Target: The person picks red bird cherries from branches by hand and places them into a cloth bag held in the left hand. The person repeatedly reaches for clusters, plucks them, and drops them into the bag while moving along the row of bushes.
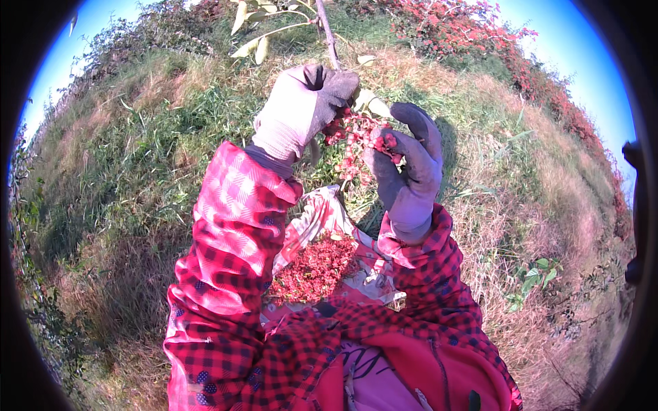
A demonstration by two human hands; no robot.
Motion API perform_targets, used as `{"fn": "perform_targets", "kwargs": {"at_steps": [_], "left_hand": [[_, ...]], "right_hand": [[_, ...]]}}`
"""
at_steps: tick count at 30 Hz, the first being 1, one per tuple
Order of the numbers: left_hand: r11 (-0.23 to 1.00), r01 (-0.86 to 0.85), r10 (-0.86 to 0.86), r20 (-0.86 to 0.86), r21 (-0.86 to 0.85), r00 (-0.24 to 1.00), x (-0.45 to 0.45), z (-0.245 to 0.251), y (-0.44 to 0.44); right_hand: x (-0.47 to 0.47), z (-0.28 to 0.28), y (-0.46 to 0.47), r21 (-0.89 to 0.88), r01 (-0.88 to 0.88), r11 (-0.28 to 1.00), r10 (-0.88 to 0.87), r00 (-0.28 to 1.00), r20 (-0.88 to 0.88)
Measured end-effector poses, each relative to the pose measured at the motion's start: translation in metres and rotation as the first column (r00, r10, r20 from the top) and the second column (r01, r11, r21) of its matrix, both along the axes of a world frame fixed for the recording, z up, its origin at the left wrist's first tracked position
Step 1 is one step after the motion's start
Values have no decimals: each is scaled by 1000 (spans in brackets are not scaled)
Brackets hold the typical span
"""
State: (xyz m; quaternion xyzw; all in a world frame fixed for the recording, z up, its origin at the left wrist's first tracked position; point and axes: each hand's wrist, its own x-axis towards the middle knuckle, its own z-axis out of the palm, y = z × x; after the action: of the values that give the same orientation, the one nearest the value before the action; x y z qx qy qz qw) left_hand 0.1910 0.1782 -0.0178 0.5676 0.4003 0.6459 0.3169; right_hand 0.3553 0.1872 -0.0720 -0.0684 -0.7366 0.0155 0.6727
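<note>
My left hand, in a pale glove with a dark palm, is closed around a thin woody branch at its berry-bearing end. Below those fingers hangs a loose cluster of small red berries. My right hand, gloved too, is at the cluster's right side, with thumb and forefinger closed about some of the berries and the other fingers raised. Beneath both hands, at my waist, a patterned cloth hangs spread like a pouch. A heap of picked red berries lies in it.
Pale green leaves hang from the branch at the top. Grass and weeds cover the ground. Shrubs full of red berries stand at the upper right, and darker bushes at the upper left. A leafy green plant grows at right.
</note>
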Motion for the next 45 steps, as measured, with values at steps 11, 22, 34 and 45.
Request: {"fn": "perform_targets", "kwargs": {"at_steps": [11, 22, 34, 45], "left_hand": [[1000, 14, -14, 7, -26, 1000, -14, -11, 11], [996, -87, 87, 8, -24, 996, -19, -18, 22], [998, 1, 0, 14, -59, 1000, -4, -22, 13], [999, -47, 47, -23, 7, 999, -9, -14, 18]], "right_hand": [[5, -40, -21, -187, -745, 641, 597, 637, -488], [18, -57, -32, -158, 224, 962, -192, 962, 193], [-2, -15, 17, 150, 412, 899, -428, 898, 97], [-2, -13, 1, 236, 277, 932, -296, 954, 48]]}}
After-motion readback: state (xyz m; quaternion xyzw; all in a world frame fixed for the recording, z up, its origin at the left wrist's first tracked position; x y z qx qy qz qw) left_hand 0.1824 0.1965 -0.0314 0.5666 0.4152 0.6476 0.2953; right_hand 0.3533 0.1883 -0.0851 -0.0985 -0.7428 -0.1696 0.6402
